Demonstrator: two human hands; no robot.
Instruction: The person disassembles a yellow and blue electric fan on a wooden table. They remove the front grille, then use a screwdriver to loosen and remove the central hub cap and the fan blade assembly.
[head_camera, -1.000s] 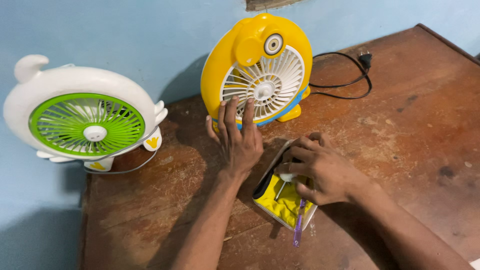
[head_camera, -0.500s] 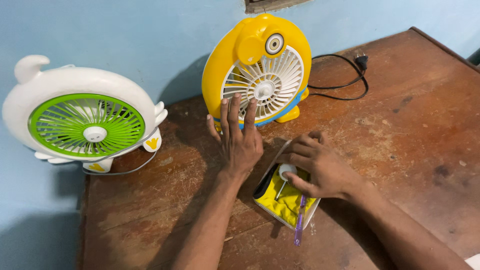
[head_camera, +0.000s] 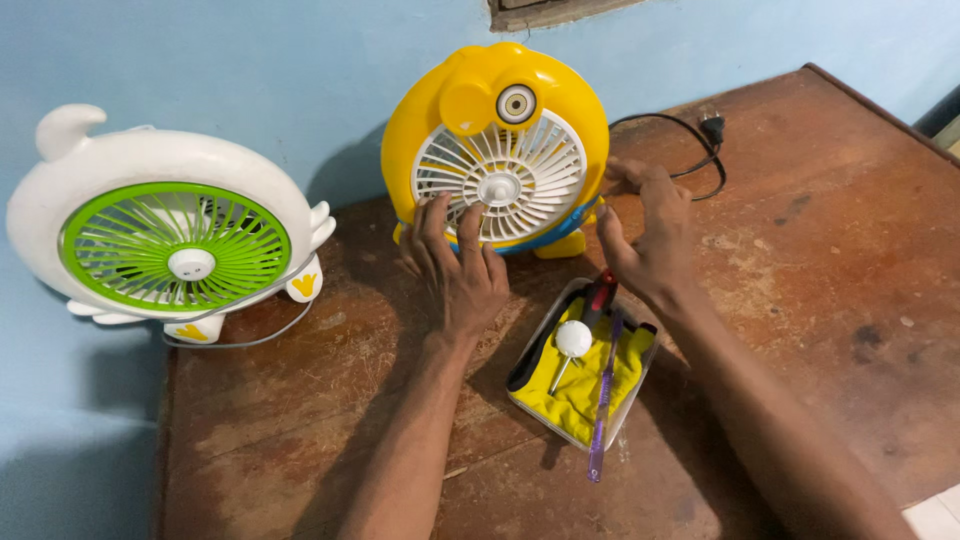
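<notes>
Two open hands, left hand (head_camera: 455, 270) and right hand (head_camera: 645, 235), against yellow fan (head_camera: 497, 140).

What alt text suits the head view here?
Both bare hands, left hand and right hand, rest on a round yellow plastic desk fan on a worn wooden table. Nearby sit a tray with yellow cloth and a white-and-green fan.

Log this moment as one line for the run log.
left hand: on yellow fan grille | right hand: at fan's right edge, empty | tray: yellow cloth, purple tool | white-green fan: left
</notes>
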